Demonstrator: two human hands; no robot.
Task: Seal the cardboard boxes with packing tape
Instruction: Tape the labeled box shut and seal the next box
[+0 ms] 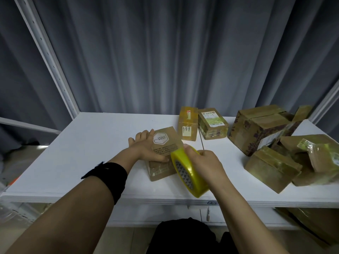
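Resting mid-way along the table (91, 153), the box (163, 143), judged light and stiff, is clasped across its sides by the left hand (145, 147); the tape roll (189, 173) is gripped by the right hand (205, 164).

Tilted box (166, 143), yellow tape (189, 173) at its edge
The brown box bears a hexagon logo; the tape roll stands on edge against its right side. Taped boxes (271, 167) lie behind and right.
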